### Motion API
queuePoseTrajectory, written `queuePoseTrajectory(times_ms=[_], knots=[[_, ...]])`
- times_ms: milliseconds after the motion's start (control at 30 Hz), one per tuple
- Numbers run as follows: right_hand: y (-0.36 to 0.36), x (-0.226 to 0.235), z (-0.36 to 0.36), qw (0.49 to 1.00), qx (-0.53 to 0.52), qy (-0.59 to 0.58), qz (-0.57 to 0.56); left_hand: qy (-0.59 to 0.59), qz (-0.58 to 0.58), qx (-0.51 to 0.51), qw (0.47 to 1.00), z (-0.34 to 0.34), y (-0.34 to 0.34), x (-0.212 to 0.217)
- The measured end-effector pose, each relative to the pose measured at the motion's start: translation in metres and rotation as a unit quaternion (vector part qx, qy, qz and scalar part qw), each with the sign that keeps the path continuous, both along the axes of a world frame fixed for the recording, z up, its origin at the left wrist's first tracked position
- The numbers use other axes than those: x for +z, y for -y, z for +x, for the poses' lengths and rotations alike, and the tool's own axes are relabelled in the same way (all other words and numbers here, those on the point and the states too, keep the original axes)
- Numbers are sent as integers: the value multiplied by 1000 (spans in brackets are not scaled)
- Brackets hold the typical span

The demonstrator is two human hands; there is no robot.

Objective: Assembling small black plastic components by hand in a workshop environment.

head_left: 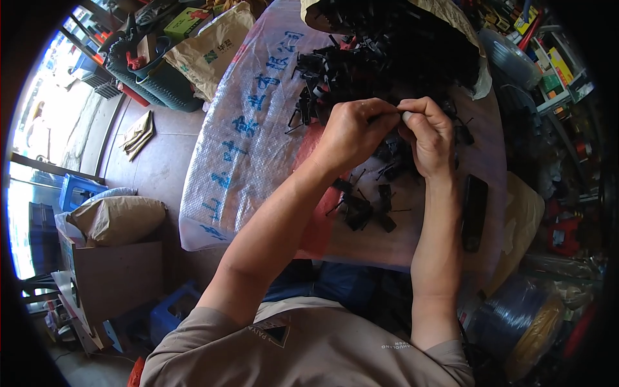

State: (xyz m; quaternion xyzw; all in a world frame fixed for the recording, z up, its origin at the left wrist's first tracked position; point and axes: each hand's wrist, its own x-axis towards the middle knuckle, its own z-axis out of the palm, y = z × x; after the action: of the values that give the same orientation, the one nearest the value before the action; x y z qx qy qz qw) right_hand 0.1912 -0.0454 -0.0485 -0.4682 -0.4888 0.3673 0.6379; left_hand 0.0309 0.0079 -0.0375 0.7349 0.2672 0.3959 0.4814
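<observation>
My left hand and my right hand meet over the table, fingertips pinched close together. Whatever sits between them is too small and too hidden by the fingers to name. Beneath and beyond my hands lies a heap of small black plastic parts with thin prongs. Several loose black parts lie nearer to me, between my forearms. At the far side, an open sack holds a dark mass of more black pieces. All of this rests on a white woven plastic sheet with blue lettering and a red band.
A black phone lies right of my right forearm. Left of the table stand a dark green basket, a paper bag and a stuffed sack on a wooden box. Shelves and a wrapped coil crowd the right.
</observation>
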Motion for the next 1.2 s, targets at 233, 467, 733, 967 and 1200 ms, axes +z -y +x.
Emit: queuePoseTrajectory(times_ms=[233, 467, 733, 967, 1200], knots=[[1, 12, -8, 997, -2, -62, -37, 31, -44, -7, 999, 1, -5, -6], [7, 17, 3, 996, 64, -24, -52, 197, -436, -180, 859, -8, -20, -6], [6, 14, 6, 996, 65, -2, -67, -5, -198, -66, 978, -12, -23, -8], [6, 15, 4, 986, 83, -16, -142, -47, -138, -113, 983, -22, -22, 3], [12, 17, -1, 982, 109, -9, -153, -55, -103, -139, 983, -17, -22, -6]])
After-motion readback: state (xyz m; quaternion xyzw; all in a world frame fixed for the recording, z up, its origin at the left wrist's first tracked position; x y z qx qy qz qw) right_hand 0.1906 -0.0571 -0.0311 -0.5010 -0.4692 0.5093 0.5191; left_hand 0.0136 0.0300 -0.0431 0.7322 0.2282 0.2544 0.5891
